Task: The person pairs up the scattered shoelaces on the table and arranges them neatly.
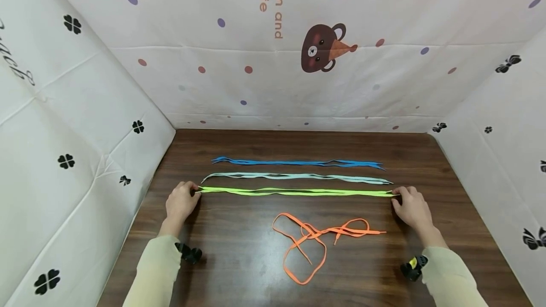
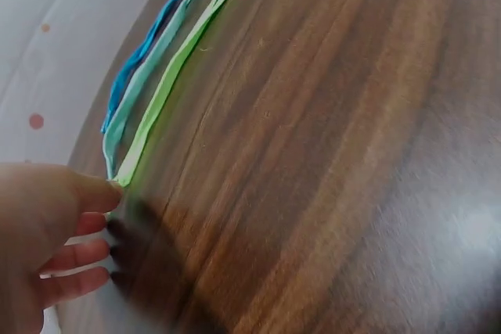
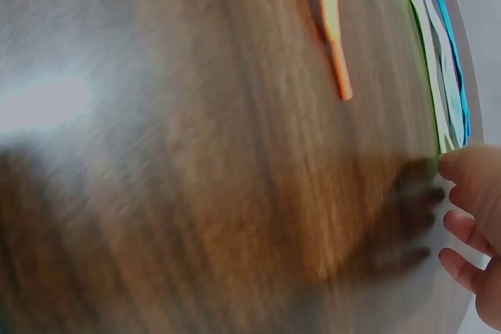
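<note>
A lime-green shoelace [image 1: 298, 193] stretches in near-parallel strands across the table between both hands. At its left end the left hand [image 1: 181, 201] pinches the tips between thumb and fingers; the left wrist view shows the thumb over the green end [image 2: 125, 177]. The right hand [image 1: 413, 206] pinches the opposite end, its thumb and forefinger meeting on the lace in the right wrist view. Just behind lies a pale aqua shoelace [image 1: 294, 176], and behind that a blue shoelace [image 1: 290, 162], both laid out lengthwise. In front, an orange shoelace [image 1: 313, 233] lies in loose, crossing loops.
The dark wooden table [image 1: 239, 259] is bounded by a printed white cloth [image 1: 277, 89] at the back and more cloth on both sides. Black wrist cameras sit on both wrists, the left camera [image 1: 189, 253] and the right camera [image 1: 413, 268] low over the table.
</note>
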The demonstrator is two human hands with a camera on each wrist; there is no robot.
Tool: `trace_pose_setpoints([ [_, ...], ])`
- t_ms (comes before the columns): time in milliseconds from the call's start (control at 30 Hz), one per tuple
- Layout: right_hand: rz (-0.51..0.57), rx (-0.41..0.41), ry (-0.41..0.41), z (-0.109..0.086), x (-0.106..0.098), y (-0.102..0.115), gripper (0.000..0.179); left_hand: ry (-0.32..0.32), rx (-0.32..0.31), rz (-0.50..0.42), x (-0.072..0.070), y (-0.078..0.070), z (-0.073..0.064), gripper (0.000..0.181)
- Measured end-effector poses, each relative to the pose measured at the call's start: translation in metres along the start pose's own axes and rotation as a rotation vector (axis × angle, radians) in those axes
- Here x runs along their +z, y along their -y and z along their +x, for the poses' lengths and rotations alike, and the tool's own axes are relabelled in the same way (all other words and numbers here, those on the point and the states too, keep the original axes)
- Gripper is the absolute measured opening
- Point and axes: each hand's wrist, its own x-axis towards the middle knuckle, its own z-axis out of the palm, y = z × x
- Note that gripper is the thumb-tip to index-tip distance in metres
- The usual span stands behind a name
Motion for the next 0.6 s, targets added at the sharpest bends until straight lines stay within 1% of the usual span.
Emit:
trace_pose_setpoints([
  [133,0.009,-0.01,-0.034,-0.007,-0.003,0.0,0.029,0.007,0.038,-0.005,-0.005,0.0,-0.009,0.02],
  [333,0.013,-0.055,-0.071,-0.013,-0.006,0.007,0.032,0.032,0.08,-0.004,-0.008,-0.008,-0.022,0.025],
  [467,0.011,-0.124,-0.129,-0.016,-0.006,0.016,0.033,0.012,0.127,-0.004,-0.007,-0.017,-0.029,0.026],
  [600,-0.001,-0.191,-0.186,-0.018,-0.005,0.03,0.033,-0.016,0.195,-0.01,-0.007,-0.035,-0.036,0.026],
])
